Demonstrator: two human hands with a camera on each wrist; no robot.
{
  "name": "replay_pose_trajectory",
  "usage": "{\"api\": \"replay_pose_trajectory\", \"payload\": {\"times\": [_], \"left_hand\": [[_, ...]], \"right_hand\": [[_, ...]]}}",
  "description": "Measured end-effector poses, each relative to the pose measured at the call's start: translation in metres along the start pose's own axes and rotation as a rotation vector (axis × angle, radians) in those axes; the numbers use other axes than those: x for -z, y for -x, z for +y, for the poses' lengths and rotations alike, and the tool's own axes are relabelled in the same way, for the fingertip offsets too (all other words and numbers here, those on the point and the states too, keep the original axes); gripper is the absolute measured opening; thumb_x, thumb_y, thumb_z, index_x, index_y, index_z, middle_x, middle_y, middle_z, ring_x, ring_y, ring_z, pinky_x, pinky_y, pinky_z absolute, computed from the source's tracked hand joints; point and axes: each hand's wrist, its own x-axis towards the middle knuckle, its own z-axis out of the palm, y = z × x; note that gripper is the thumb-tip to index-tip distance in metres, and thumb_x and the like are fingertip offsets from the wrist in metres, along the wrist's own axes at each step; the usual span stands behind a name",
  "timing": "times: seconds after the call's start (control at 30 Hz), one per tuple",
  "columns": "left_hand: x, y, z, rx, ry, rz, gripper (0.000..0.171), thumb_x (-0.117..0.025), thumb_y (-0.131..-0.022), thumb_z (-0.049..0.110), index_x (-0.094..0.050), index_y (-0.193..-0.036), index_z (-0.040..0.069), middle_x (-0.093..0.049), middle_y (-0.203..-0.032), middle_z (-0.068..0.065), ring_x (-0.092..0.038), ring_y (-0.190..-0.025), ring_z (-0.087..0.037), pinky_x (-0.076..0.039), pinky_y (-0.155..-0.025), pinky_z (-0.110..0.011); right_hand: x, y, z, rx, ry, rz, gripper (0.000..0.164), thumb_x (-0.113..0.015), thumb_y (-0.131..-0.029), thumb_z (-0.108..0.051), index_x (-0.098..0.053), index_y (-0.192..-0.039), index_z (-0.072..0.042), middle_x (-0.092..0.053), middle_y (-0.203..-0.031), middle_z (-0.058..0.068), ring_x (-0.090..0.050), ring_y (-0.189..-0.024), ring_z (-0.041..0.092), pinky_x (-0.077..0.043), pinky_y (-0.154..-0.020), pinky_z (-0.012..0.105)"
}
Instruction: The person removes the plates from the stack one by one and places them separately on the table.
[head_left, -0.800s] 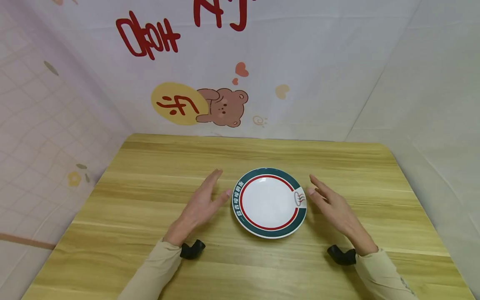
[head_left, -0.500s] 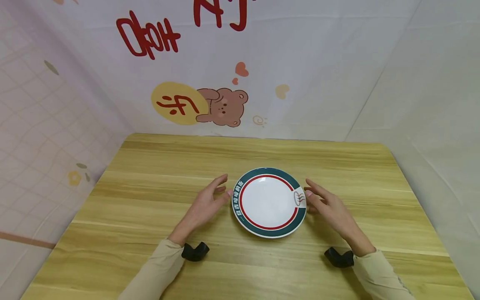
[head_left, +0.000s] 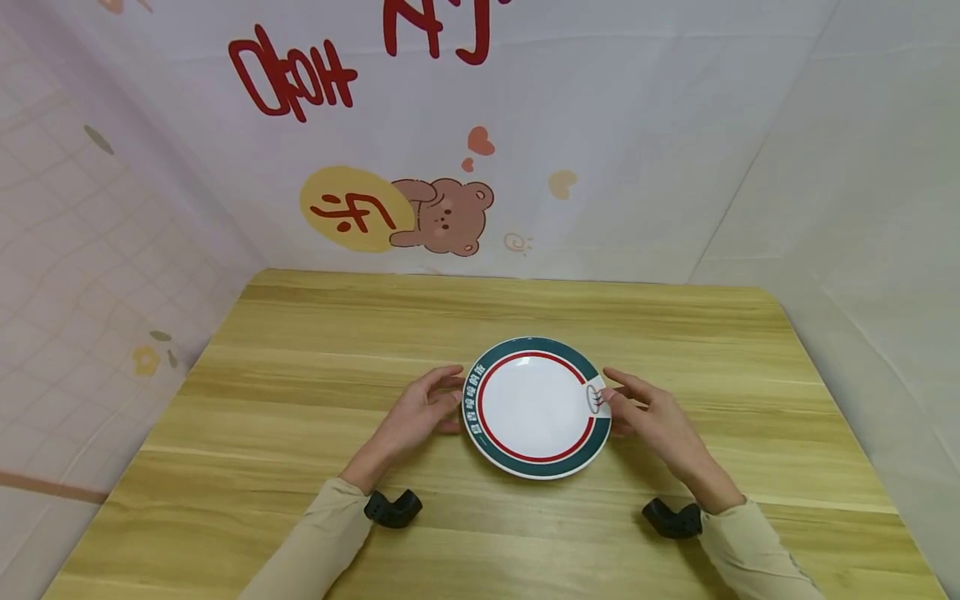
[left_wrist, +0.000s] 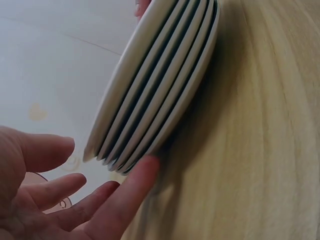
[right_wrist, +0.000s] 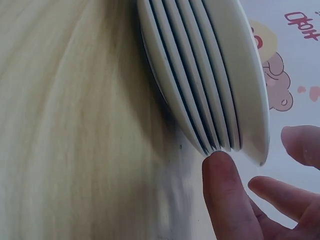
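Note:
A stack of plates (head_left: 534, 408) stands on the wooden table; its top plate is white with a green rim, a red ring and printed characters. Both wrist views show the stack (left_wrist: 155, 85) edge-on, several plates nested together. At its left side is my left hand (head_left: 412, 417), thumb apart from the top rim and one fingertip (left_wrist: 145, 167) right at the lower rims. My right hand (head_left: 663, 425) is on the opposite side. One of its fingertips (right_wrist: 220, 160) meets the lower plate edges, while the thumb (right_wrist: 302, 142) stays off the top plate.
The wooden table (head_left: 360, 333) reaches back to a white wall cloth (head_left: 637, 125) printed with a bear and red characters. Each wrist wears a black curved piece, one on the left (head_left: 393, 508) and one on the right (head_left: 672, 518).
Both hands have moved inward from either side, until their fingertips are at the rims of the plate stack. The stack itself stays in place.

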Motion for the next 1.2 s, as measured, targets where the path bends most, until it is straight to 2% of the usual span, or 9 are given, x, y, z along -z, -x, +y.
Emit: {"api": "replay_pose_trajectory", "payload": {"times": [0.2, 0.33, 0.53, 0.8, 1.2], "left_hand": [[-0.001, -0.002, -0.005, 0.002, 0.037, -0.039, 0.05, -0.055, -0.107, 0.01, -0.044, -0.154, 0.005, -0.049, -0.151, -0.021, -0.061, -0.124, -0.033, -0.061, -0.091, -0.046], [0.0, -0.002, -0.008, 0.002, 0.051, -0.038, 0.047, -0.056, -0.106, 0.01, -0.047, -0.152, 0.004, -0.05, -0.15, -0.021, -0.062, -0.122, -0.031, -0.062, -0.09, -0.043], [0.0, -0.001, -0.012, 0.006, 0.082, -0.031, 0.043, -0.057, -0.106, 0.009, -0.05, -0.147, 0.001, -0.051, -0.147, -0.021, -0.064, -0.116, -0.029, -0.062, -0.091, -0.044], [-0.003, -0.003, -0.013, 0.001, 0.12, -0.006, 0.039, -0.058, -0.106, 0.009, -0.054, -0.144, 0.001, -0.054, -0.144, -0.02, -0.066, -0.114, -0.029, -0.062, -0.089, -0.044], [-0.005, -0.002, -0.015, 0.004, 0.138, 0.022, 0.036, -0.059, -0.105, 0.008, -0.059, -0.139, -0.001, -0.059, -0.139, -0.02, -0.069, -0.105, -0.026, -0.062, -0.089, -0.043]], "right_hand": [[-0.003, -0.001, -0.003, -0.031, -0.017, -0.011, 0.063, -0.066, -0.103, -0.035, -0.047, -0.154, -0.003, -0.062, -0.129, 0.023, -0.068, -0.103, 0.027, -0.064, -0.084, 0.038], [-0.007, -0.002, -0.004, -0.029, -0.013, -0.011, 0.062, -0.068, -0.102, -0.033, -0.048, -0.151, -0.001, -0.063, -0.122, 0.02, -0.067, -0.102, 0.026, -0.064, -0.083, 0.036], [-0.011, -0.002, -0.003, -0.039, 0.009, -0.007, 0.061, -0.07, -0.1, -0.032, -0.053, -0.146, 0.004, -0.064, -0.119, 0.018, -0.068, -0.096, 0.023, -0.064, -0.082, 0.033], [-0.009, -0.005, -0.005, -0.062, 0.059, 0.015, 0.05, -0.07, -0.101, -0.028, -0.062, -0.135, 0.008, -0.071, -0.115, 0.018, -0.069, -0.09, 0.021, -0.063, -0.08, 0.029], [-0.01, -0.004, -0.005, -0.141, 0.001, 0.02, 0.053, -0.069, -0.101, -0.03, -0.06, -0.138, 0.007, -0.069, -0.124, 0.018, -0.066, -0.096, 0.02, -0.061, -0.085, 0.026]]}}
